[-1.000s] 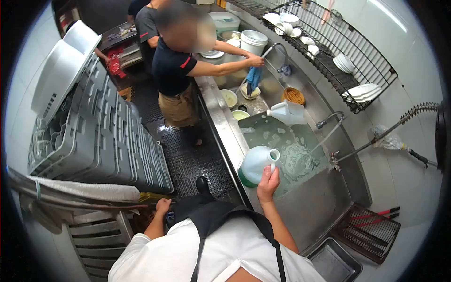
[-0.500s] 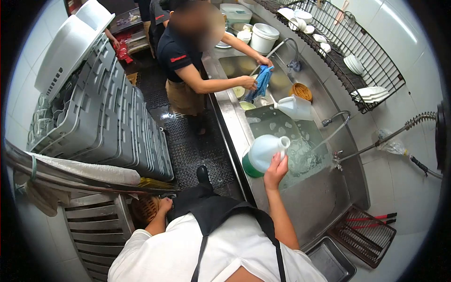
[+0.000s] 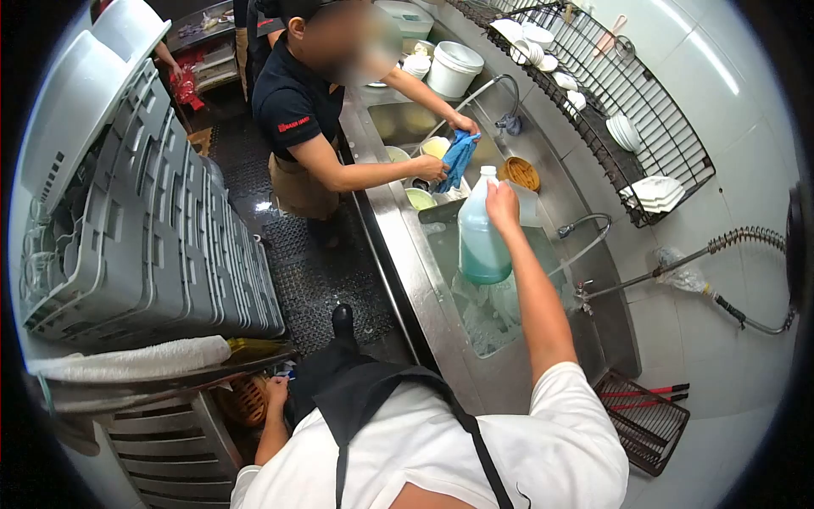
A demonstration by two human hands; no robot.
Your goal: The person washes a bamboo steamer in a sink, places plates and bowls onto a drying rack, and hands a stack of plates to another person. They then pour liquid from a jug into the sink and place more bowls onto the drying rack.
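My right hand (image 3: 502,206) is closed around the handle of a translucent plastic jug (image 3: 483,242) with green liquid in its lower part. The jug is upright over the water-filled sink basin (image 3: 441,254). Behind it, a second pale jug (image 3: 527,206) is partly hidden by my hand. Low at my left side, my left hand (image 3: 276,391) has curled fingers beside a brown woven basket (image 3: 245,402); what they hold is hidden. A small blue-and-white item (image 3: 287,371) shows just above that hand.
A co-worker (image 3: 292,110) holds a blue cloth (image 3: 460,159) over the adjoining basin. Grey stacked crates (image 3: 161,220) line the left. A faucet (image 3: 593,229) runs into my basin. A wire dish rack (image 3: 632,110) hangs on the right wall above a woven bowl (image 3: 519,174).
My right hand has carried the jug away from me, from the sink's near edge to over the basin, and turned it from tilted to upright. The camera view has shifted slightly.
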